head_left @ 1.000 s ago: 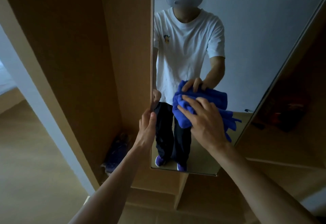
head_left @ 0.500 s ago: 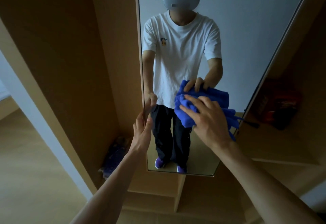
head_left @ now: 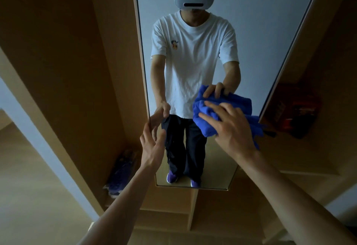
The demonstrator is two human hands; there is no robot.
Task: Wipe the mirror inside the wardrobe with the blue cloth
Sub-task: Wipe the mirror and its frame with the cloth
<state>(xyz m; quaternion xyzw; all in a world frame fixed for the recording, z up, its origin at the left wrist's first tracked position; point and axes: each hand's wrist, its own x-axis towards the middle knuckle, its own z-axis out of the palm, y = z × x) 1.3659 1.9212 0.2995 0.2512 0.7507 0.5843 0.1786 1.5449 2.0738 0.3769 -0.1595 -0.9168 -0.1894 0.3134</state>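
Note:
A tall narrow mirror [head_left: 251, 32] stands inside the wooden wardrobe and reflects me in a white T-shirt. My right hand [head_left: 231, 129] holds a bunched blue cloth [head_left: 204, 125] against the glass near the mirror's right edge, fingers spread over it. In the reflection, fingertips curl over the cloth's top. My left hand [head_left: 151, 146] holds the mirror's left edge at mid height, fingers at the edge and thumb in front.
The wardrobe's brown side panel [head_left: 77, 71] rises close on the left, with a dark bluish bundle [head_left: 121, 171] on the floor beside it. A red and black object [head_left: 295, 113] sits on a shelf right of the mirror. A white door frame [head_left: 38, 138] runs down the left.
The mirror's left edge has shifted left in view and more of the reflection shows. The cloth and my right hand stay at about the same spot on the glass. My left hand's thumb has spread out.

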